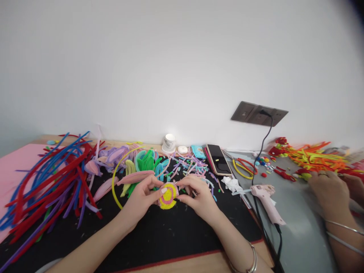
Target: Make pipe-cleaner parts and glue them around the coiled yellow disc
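Observation:
A round coil of yellow and pink pipe cleaner (168,196) is held up over the black mat (182,231). My left hand (143,195) pinches its left side between thumb and fingers. On the coil's upper right edge, my right hand (197,193) closes its thumb and index finger around the pink strand. A long yellow pipe cleaner (114,184) curves up to the left of my left hand. Pink petal shapes (136,177) and green looped pieces (146,161) lie just behind my left hand.
Red and blue pipe cleaners (76,163) spread at the left. Cut pieces, a paper cup (170,142), a phone (218,159) and scissors (244,168) line the back. A glue gun (267,203) with its cord lies right, near another person's hand (330,189).

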`<action>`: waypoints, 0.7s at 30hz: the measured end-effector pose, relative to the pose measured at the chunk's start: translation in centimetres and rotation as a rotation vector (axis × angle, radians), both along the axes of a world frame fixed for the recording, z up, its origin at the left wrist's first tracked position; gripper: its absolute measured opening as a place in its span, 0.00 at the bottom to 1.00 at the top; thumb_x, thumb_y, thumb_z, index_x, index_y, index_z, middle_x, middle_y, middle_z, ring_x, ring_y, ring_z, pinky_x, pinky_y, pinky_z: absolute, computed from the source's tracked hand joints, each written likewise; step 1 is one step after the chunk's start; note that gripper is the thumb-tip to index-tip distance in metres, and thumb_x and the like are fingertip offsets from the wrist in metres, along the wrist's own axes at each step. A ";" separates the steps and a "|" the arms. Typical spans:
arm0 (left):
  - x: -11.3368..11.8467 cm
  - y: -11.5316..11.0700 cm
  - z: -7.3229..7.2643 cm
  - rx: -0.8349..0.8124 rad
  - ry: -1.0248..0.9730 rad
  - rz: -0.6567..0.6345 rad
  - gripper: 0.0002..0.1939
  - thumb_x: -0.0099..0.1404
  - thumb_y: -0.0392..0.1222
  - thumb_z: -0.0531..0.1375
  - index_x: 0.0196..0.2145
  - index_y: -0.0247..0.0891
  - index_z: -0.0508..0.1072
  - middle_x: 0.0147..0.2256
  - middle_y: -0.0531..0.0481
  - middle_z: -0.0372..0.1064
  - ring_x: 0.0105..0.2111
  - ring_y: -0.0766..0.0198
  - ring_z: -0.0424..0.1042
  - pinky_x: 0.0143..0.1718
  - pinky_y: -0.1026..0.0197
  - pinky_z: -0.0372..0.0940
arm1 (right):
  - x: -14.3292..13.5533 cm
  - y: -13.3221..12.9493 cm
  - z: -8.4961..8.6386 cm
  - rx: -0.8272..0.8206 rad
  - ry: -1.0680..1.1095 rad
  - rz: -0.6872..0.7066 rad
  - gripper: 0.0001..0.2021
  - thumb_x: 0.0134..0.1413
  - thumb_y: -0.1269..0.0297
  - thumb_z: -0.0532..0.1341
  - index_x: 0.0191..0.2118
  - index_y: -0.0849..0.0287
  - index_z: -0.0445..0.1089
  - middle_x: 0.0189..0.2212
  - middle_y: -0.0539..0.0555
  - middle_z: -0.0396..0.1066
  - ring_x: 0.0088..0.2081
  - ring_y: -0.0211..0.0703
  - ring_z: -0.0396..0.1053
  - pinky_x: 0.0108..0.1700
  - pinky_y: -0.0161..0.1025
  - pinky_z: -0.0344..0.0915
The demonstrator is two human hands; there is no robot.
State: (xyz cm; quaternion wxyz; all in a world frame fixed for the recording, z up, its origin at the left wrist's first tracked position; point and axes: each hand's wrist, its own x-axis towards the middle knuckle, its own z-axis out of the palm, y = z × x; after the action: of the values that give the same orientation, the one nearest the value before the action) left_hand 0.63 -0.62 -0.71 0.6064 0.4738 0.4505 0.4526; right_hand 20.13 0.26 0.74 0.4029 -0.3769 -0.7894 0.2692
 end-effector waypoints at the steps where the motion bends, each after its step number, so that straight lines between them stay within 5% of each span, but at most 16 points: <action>1: 0.0 0.0 0.0 0.000 0.002 0.002 0.15 0.52 0.47 0.65 0.30 0.36 0.66 0.28 0.54 0.68 0.25 0.67 0.67 0.24 0.66 0.63 | 0.0 0.0 0.0 -0.003 0.001 0.001 0.12 0.48 0.60 0.65 0.40 0.57 0.72 0.26 0.49 0.64 0.24 0.36 0.56 0.29 0.34 0.57; 21: -0.2 0.2 -0.2 0.017 0.026 0.010 0.14 0.51 0.46 0.65 0.30 0.37 0.66 0.29 0.53 0.68 0.25 0.65 0.67 0.25 0.65 0.63 | 0.2 0.1 0.1 -0.074 -0.044 0.062 0.15 0.50 0.62 0.64 0.45 0.55 0.71 0.32 0.52 0.67 0.25 0.35 0.55 0.29 0.34 0.59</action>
State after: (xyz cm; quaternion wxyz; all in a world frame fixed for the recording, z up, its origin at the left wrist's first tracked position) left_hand 0.47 -0.44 -0.89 0.5941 0.4825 0.4569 0.4534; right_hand 20.37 0.37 0.82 0.3626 -0.3726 -0.7989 0.3025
